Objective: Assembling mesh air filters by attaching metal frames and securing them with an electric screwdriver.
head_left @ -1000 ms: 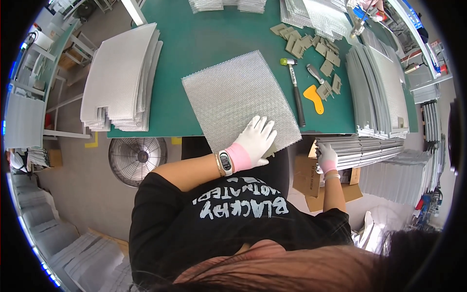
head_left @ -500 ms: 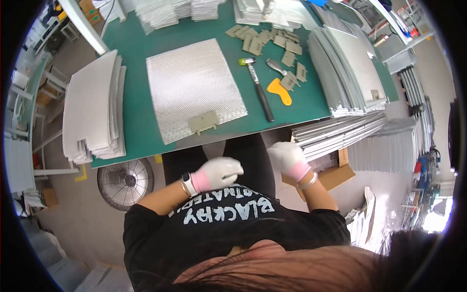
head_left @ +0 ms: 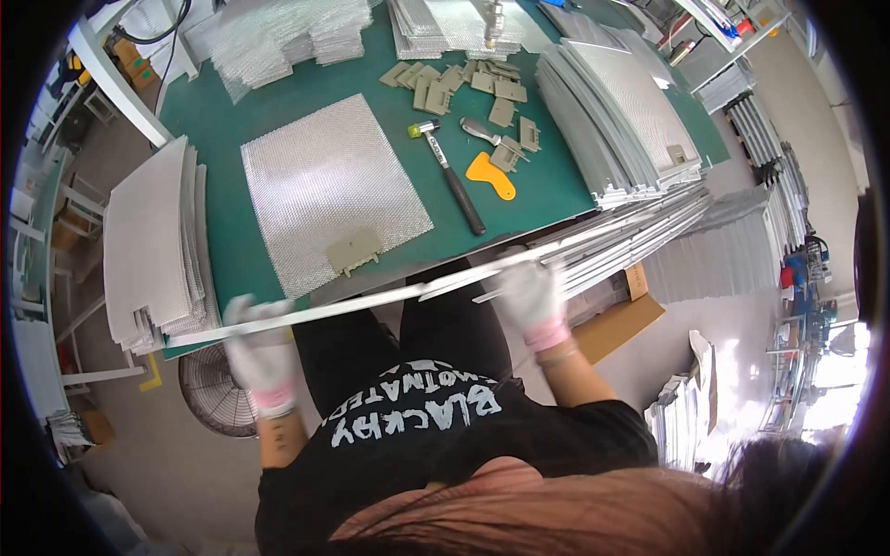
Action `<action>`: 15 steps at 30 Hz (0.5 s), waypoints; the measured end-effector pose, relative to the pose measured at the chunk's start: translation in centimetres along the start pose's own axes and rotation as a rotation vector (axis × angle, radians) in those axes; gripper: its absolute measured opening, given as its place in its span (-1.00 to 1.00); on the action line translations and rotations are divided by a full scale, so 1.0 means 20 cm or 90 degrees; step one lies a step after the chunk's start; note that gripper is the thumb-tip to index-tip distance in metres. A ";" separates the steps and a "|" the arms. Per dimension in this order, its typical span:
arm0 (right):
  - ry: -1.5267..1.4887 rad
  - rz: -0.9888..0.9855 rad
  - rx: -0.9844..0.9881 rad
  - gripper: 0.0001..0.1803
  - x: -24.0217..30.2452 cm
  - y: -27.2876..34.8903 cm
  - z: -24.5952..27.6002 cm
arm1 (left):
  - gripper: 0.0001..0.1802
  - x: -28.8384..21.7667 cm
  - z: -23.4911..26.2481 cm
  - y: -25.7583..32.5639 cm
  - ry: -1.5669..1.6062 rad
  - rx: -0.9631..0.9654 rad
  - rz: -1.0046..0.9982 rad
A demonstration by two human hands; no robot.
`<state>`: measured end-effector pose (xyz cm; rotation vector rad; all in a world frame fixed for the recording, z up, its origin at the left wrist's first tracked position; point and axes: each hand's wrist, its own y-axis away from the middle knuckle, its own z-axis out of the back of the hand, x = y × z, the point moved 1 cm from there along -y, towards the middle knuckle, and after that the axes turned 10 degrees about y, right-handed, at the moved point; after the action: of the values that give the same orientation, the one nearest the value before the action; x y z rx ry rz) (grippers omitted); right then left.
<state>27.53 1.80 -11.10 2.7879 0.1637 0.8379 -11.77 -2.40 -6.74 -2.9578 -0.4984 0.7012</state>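
A long pale strip (head_left: 371,300) now crosses above the lap by the tabletop (head_left: 542,206), the left hand (head_left: 260,352) clamped near one end, the right hand (head_left: 533,296) gripping farther along; both, seemingly empty before, are occupied.

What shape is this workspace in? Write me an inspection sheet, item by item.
Surface: green tabletop, with a left sheet stack and a right sheet stack.
Job's things: long pale strip across the near edge; mesh sheet flat, one grey-green plate at its near edge.
Clutter: hammer, yellow scraper, grey-handled tool, loose plates.
Hands: both gloved and blurred; left hand grips the strip near its left end; right hand is at it farther right, grip unclear.
Cables: dark cable at upper left.
Surroundings: floor fan lower left; cardboard box lower right.
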 end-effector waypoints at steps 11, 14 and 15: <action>0.002 0.410 0.161 -0.79 0.85 -0.02 -0.54 | -0.31 -0.11 0.05 0.00 -0.501 0.062 0.091; -0.015 0.238 0.147 -0.72 0.48 -0.29 -0.78 | -0.36 0.11 0.05 0.07 -0.406 0.079 0.165; 0.022 0.196 0.153 -0.72 0.37 -0.42 -0.75 | -0.37 0.16 0.04 0.09 -0.362 0.054 0.183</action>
<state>24.97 13.92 2.87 3.0753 -0.1774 0.9956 -8.94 -3.16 -8.98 -2.7437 -0.0524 1.5627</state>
